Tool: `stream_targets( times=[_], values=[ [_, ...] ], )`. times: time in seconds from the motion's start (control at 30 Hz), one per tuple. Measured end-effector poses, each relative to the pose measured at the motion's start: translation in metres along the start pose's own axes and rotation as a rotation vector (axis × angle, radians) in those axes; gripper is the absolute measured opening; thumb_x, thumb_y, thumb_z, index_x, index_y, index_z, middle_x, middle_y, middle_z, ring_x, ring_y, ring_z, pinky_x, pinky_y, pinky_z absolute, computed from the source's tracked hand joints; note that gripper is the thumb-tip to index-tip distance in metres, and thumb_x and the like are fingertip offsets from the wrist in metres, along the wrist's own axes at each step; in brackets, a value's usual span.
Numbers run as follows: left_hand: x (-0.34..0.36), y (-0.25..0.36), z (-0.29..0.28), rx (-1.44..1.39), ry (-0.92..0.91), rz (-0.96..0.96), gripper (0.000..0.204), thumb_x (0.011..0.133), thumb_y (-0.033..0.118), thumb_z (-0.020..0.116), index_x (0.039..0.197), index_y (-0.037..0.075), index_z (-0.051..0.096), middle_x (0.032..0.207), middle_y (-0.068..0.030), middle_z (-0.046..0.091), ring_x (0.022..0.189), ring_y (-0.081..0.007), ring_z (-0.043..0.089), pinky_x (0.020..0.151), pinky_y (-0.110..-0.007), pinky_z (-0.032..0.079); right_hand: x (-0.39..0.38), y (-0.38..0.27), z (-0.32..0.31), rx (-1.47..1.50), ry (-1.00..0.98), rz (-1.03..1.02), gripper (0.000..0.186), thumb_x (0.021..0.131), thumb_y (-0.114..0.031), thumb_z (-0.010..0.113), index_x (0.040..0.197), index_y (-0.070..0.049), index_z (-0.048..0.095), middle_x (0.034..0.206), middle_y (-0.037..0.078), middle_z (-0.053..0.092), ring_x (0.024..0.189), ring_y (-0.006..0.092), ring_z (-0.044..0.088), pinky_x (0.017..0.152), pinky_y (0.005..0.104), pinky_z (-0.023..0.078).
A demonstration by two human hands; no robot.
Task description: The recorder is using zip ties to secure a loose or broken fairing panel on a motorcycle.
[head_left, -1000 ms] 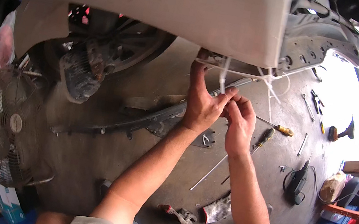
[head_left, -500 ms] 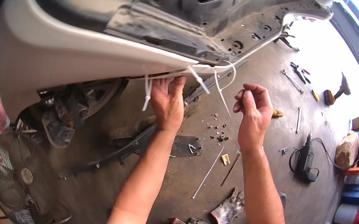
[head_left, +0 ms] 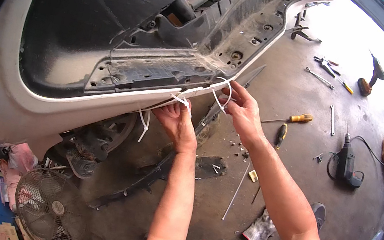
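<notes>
A white car bumper with a dusty black inner panel spans the upper left. Several white cable ties hang from its lower edge, among them a cable tie left of my hands. My left hand reaches palm up under this edge, thumb raised and fingers apart; the fingertips are partly hidden by the bumper and a cable tie. Farther right, my right hand pinches at a looped cable tie on the bumper's edge. Its fingers partly cover where they meet the strip.
On the floor at right lie a corded drill, a cordless drill, wrenches, pliers and a yellow-handled screwdriver. A dirty glove rests near my right arm. A fan stands lower left. Small fasteners lie beneath my hands.
My right hand has moved left and up to the looped cable tie. My left hand stays under the edge. The view has shifted, showing more of the bumper's inner panel.
</notes>
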State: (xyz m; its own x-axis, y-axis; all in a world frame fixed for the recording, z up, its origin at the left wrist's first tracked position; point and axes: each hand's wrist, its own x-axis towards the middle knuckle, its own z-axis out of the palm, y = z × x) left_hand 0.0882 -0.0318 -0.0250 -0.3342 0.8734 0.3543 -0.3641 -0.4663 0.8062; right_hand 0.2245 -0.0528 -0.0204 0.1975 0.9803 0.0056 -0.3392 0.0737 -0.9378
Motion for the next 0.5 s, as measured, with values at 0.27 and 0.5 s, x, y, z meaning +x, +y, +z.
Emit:
stream_targets(
  times=[0.27, 0.5],
  values=[
    [0.003, 0.006, 0.011, -0.006, 0.001, 0.040, 0.054, 0.085, 0.000, 0.063, 0.126, 0.009, 0.029, 0.094, 0.0017, 0.040, 0.080, -0.0078, 0.040, 0.077, -0.025, 0.044, -0.005, -0.010, 0.011, 0.020, 0.041, 0.026, 0.053, 0.086, -0.001, 0.051, 0.138, 0.000, 0.039, 0.120, 0.011, 0.058, 0.098, 0.0151, 0.059, 0.085, 0.0275, 0.047],
    [0.003, 0.005, 0.010, 0.010, 0.054, 0.021, 0.058, 0.082, -0.004, 0.065, 0.128, 0.001, 0.031, 0.125, -0.0064, 0.044, 0.111, -0.0150, 0.043, 0.101, -0.031, 0.033, -0.008, -0.017, 0.009, -0.016, -0.023, 0.010, 0.040, 0.089, -0.006, 0.053, 0.127, 0.001, 0.048, 0.115, 0.010, 0.062, 0.094, 0.0127, 0.059, 0.083, 0.0261, 0.046]
  ],
)
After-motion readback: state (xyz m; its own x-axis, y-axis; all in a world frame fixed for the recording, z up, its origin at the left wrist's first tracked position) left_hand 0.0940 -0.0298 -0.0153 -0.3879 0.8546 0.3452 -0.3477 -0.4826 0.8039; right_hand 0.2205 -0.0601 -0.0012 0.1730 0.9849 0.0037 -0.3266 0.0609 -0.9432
